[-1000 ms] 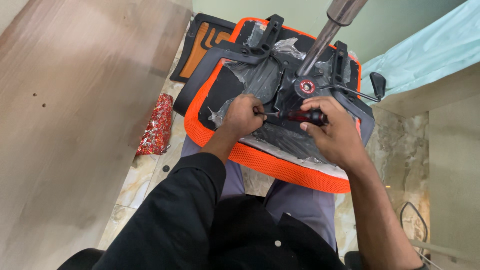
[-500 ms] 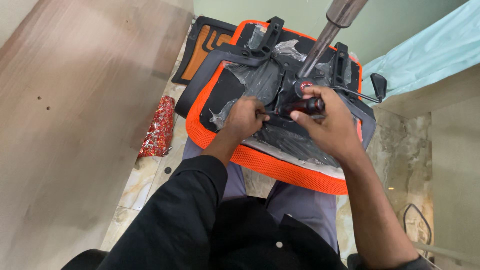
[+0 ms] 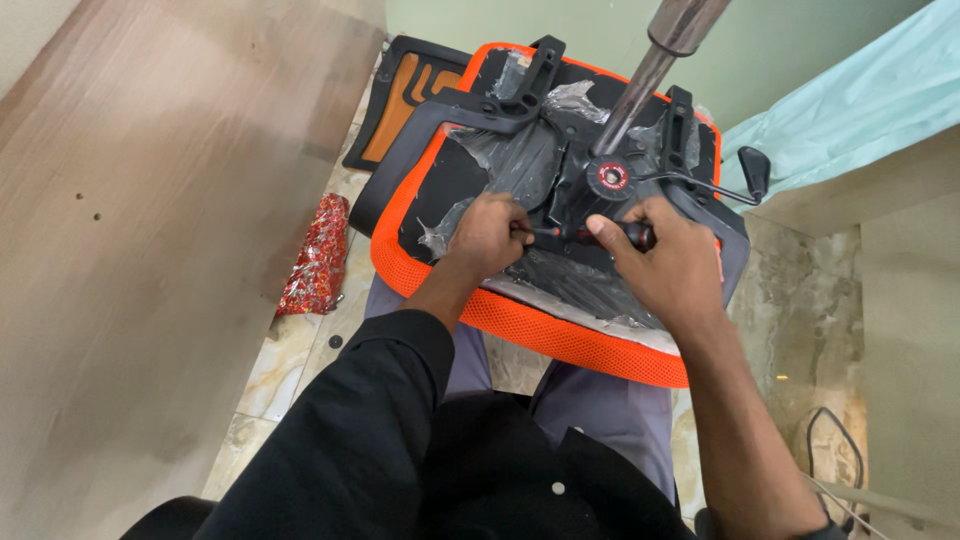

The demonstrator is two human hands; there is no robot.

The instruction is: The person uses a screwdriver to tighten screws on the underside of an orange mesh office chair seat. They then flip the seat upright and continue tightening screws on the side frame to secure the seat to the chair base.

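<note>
Since half a second ago the right hand point(image 3: 668, 262) has dropped from beside the red-ringed hub point(image 3: 612, 177) back toward 6 o'clock, bringing the screwdriver point(image 3: 598, 234) level again across the upturned orange-rimmed chair seat point(image 3: 520, 320) that rests on the person's lap. That hand is wrapped tight round the dark red-and-black handle, while the left hand point(image 3: 488, 238), at 9 o'clock of it, is curled closed with its fingertips pinching the shaft near the tip. A chrome gas-lift column point(image 3: 640, 85) rises from the hub toward 1 o'clock, and a red patterned packet point(image 3: 315, 255) lies on the floor tiles at 9 o'clock of the seat.
</note>
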